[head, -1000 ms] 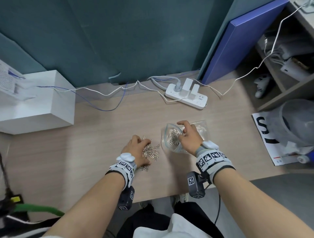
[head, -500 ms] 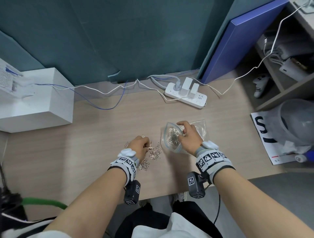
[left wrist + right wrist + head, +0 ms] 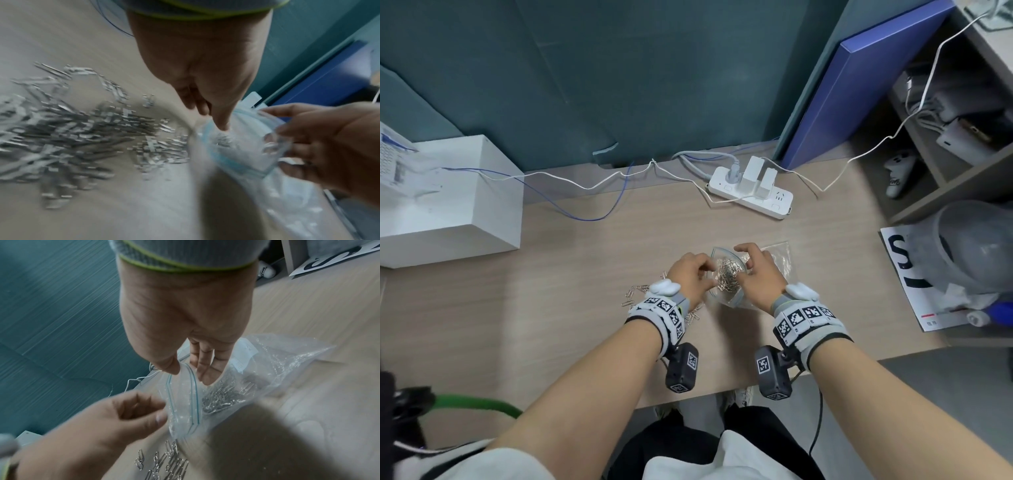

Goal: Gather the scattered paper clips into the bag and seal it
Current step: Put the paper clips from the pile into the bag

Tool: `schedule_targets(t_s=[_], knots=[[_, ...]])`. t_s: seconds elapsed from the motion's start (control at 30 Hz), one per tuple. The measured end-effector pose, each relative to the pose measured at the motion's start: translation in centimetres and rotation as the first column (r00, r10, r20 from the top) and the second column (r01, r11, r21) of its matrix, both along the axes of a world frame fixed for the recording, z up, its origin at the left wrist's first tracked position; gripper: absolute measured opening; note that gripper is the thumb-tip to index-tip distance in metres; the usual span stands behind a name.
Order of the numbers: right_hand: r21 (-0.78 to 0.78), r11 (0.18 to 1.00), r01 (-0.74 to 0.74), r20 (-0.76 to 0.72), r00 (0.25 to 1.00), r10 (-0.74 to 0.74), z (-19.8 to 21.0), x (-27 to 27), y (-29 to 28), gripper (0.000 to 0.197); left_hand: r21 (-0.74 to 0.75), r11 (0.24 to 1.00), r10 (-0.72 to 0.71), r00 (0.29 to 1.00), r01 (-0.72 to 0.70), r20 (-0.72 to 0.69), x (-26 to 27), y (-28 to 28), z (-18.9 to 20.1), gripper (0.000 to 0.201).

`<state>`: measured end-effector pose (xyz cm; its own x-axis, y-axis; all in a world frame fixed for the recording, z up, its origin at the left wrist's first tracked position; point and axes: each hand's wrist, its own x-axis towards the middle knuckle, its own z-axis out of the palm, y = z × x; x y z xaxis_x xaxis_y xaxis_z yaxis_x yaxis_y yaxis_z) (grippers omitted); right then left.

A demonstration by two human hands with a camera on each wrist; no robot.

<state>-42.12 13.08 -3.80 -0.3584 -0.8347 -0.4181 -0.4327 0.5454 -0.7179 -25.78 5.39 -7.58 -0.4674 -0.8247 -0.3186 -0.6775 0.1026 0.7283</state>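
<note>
Clips (image 3: 726, 279) go in cleanly if my right hand (image 3: 758, 274) pinches the bag (image 3: 185, 402) mouth wide while my left hand (image 3: 690, 275), fingers curled at the rim, releases low; whether it holds any, I cannot tell.

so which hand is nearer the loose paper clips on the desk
Left. The left hand sits right beside the loose paper clips, fingers at the bag mouth; the right hand holds the bag's far rim.

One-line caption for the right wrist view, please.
Right hand pinches the zip bag mouth open; left hand at the opening; paper clips on the desk.
</note>
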Motion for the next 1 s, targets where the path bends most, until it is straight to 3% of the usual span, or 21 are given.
schedule_targets(t_s=[0.17, 0.27, 0.43, 0.63, 0.7, 0.77, 0.87, 0.93, 1.0], knots=[[-0.006, 1.0, 0.01, -0.009, 1.0, -0.01, -0.3, -0.8, 0.3, 0.051, -0.162, 0.986, -0.003, 0.966, 0.046, 0.259, 3.6, 0.1, -2.0, 0.032], [0.001, 1.0, 0.013, -0.015, 1.0, -0.013, -0.4, -1.3, 0.4, 0.053, -0.172, 0.969, -0.12, 0.95, 0.175, 0.288, 4.0, 0.8, -2.6, 0.038], [0.002, 1.0, 0.01, -0.017, 1.0, -0.01, -0.7, -1.5, 0.4, 0.053, -0.168, 0.918, -0.3, 0.906, 0.359, 0.3, 4.1, 1.2, -2.7, 0.015], [0.003, 1.0, 0.003, -0.01, 1.0, -0.003, -0.4, -0.8, 0.0, 0.051, -0.147, 0.867, -0.393, 0.835, 0.476, 0.385, 7.0, 0.0, -1.5, 0.008], [-0.001, 1.0, 0.0, -0.007, 1.0, 0.0, -0.3, -0.5, -0.2, 0.051, -0.182, 0.873, -0.345, 0.837, 0.452, 0.424, 8.1, 0.0, -0.8, 0.025], [-0.001, 1.0, -0.003, 0.001, 1.0, 0.003, -0.3, -0.3, -0.3, 0.052, -0.183, 0.885, -0.292, 0.818, 0.427, 0.495, 9.1, 0.3, 0.1, 0.06], [-0.007, 1.0, -0.009, 0.008, 1.0, 0.009, -0.2, -0.1, -0.3, 0.052, -0.099, 0.906, -0.284, 0.767, 0.41, 0.575, 10.0, 1.2, 0.8, 0.098], [0.001, 1.0, -0.015, 0.002, 1.0, 0.015, -0.3, 0.0, -0.2, 0.051, -0.031, 0.932, -0.288, 0.787, 0.362, 0.546, 10.2, 1.6, 0.5, 0.103], [0.004, 1.0, -0.013, -0.001, 1.0, 0.013, -0.4, 0.0, -0.1, 0.052, -0.004, 0.941, -0.295, 0.823, 0.339, 0.486, 10.0, 1.7, -0.3, 0.09]])
